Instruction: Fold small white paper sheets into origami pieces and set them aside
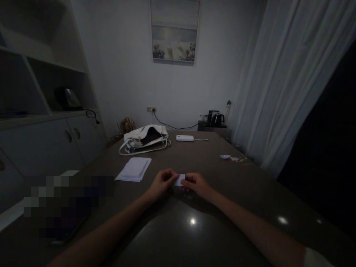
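My left hand (162,182) and my right hand (198,184) meet over the middle of a dark table (211,230). Both pinch a small piece of white paper (179,180) between their fingertips, just above the tabletop. A stack of white paper sheets (134,169) lies to the left of my left hand. A small folded white paper piece (225,157) rests farther off to the right, with a few scraps beside it.
A white handbag (145,138) lies at the far side of the table, with a white power bank (185,138) and its cable beside it. White cabinets and shelves (41,111) stand at the left, a curtain (280,92) at the right, a kettle set (215,118) beyond.
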A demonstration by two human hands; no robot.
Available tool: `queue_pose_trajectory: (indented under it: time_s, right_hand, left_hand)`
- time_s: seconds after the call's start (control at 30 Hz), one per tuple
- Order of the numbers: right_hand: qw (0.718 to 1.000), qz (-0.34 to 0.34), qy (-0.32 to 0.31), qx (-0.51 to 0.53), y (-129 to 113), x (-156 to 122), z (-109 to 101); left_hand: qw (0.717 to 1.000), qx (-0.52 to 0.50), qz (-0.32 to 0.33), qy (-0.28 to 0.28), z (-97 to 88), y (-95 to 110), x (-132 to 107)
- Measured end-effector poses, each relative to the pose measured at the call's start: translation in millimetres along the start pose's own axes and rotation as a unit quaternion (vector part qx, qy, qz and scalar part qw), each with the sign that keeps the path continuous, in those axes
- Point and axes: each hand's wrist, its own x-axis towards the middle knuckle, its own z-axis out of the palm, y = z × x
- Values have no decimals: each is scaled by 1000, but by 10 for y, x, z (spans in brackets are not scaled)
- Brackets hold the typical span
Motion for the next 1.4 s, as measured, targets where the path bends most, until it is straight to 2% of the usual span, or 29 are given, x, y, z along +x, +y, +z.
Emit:
queue_pose_trajectory:
  time_s: [0.53,0.67,0.8,0.93,1.17,1.4]
  right_hand:
    - [999,-14,50,-8,40,43,-1]
    - [995,-29,91,-3,43,57,-4]
    - [990,-32,140,-1,28,64,-23]
    - [987,-20,158,2,38,66,-28]
    - [984,-26,172,31,60,63,0]
    - [980,-13,186,66,27,77,-39]
  left_hand:
    - [999,12,14,48,31,-57,20]
    - [1000,-10,0,19,26,-19,7]
    - [998,-29,-18,-50,23,-1,-11]
    - [993,-47,-40,-104,33,-3,-16]
    - [991,-64,-46,-110,37,-24,5]
    - [995,-52,-39,-70,24,-28,8]
